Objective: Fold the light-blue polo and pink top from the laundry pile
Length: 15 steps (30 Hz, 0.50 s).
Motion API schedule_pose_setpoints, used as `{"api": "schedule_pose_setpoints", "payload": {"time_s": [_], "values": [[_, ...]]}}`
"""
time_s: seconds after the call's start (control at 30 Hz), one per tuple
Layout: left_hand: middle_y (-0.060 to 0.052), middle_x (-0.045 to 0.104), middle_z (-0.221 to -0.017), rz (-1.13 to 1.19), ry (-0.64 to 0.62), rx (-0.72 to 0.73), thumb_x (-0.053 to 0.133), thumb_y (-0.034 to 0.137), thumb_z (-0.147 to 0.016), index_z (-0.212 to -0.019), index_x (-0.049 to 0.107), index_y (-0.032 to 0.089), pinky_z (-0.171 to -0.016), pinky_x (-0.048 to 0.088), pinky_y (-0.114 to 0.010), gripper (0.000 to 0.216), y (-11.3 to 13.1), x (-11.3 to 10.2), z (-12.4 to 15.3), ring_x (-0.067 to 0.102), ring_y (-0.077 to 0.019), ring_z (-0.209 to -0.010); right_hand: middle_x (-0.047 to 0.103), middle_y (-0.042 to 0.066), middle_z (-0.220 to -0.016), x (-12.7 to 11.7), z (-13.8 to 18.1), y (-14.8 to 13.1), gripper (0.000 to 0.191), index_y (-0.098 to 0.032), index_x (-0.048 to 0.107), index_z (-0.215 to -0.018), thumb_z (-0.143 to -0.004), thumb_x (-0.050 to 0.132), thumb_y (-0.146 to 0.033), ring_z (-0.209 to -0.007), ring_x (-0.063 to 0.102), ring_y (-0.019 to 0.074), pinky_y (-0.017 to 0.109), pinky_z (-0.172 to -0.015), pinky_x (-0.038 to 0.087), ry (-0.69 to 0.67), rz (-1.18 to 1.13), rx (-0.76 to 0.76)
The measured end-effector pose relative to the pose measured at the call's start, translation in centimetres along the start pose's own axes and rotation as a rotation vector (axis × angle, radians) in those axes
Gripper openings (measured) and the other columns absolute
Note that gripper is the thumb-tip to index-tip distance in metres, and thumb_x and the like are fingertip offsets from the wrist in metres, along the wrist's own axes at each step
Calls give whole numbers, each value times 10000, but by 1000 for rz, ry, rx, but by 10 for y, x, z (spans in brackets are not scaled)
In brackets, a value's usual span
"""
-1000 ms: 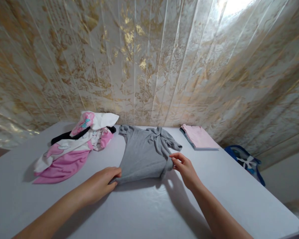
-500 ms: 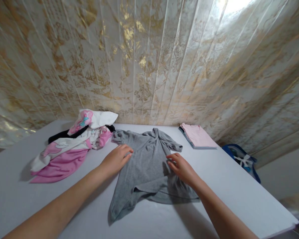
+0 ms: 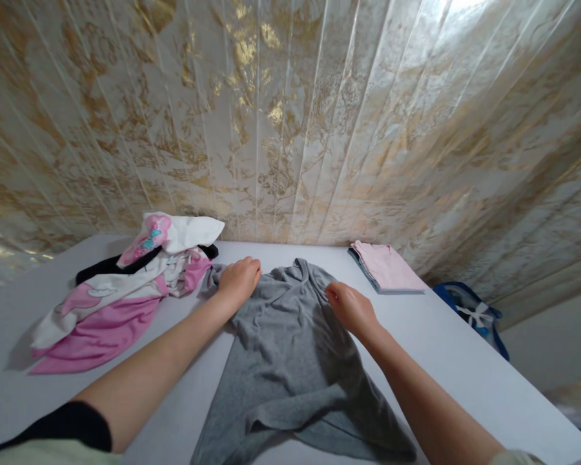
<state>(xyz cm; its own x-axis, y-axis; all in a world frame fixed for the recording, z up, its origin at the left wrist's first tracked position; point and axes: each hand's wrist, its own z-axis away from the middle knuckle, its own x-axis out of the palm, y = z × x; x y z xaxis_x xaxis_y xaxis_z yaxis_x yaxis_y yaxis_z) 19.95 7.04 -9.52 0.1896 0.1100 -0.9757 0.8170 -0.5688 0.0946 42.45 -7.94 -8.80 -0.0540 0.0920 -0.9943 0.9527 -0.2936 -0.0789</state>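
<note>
A grey T-shirt (image 3: 295,349) lies spread on the white table in front of me, its neckline at the far end and its hem curled over near me. My left hand (image 3: 241,281) is closed on the shirt at its left shoulder, knuckles up. Closed as well, my right hand (image 3: 351,307) pinches the fabric by the right shoulder and sleeve. The cloth between the two hands is wrinkled. The right sleeve is mostly hidden by my hand.
Left of the shirt lies a loose heap of pink, white and black clothes (image 3: 111,323). A folded pink garment (image 3: 390,266) rests on a grey one at the back right. Beyond the table's right edge is a blue-rimmed bag (image 3: 472,316). A gold-patterned curtain (image 3: 281,129) hangs behind.
Both hands have moved up the shirt to its shoulders and closed on the fabric. The shirt has shifted toward me, its hem now lower in view.
</note>
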Motion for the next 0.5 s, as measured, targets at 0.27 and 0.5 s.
{"api": "schedule_pose_setpoints", "payload": {"time_s": [0.27, 0.5], "values": [[-93, 674, -1028, 52, -211, -123, 532, 289, -840, -958, 636, 210, -700, 455, -299, 176, -16, 17, -51, 647, -241, -913, 424, 74, -1471, 68, -57, 33, 464, -259, 432, -1412, -979, 344, -402, -1341, 367, 230, 408, -1052, 301, 47, -13, 142], [-124, 572, -1179, 181, 164, -310, 441, 187, -858, -1124, 577, 193, -737, 476, -334, 299, -28, 10, -42, 639, -229, -896, 494, 100, -1406, 75, -50, 38, 444, -226, 503, -1353, -975, 327, -380, -1293, 433, 227, 379, -1047, 302, 161, -36, 215]]}}
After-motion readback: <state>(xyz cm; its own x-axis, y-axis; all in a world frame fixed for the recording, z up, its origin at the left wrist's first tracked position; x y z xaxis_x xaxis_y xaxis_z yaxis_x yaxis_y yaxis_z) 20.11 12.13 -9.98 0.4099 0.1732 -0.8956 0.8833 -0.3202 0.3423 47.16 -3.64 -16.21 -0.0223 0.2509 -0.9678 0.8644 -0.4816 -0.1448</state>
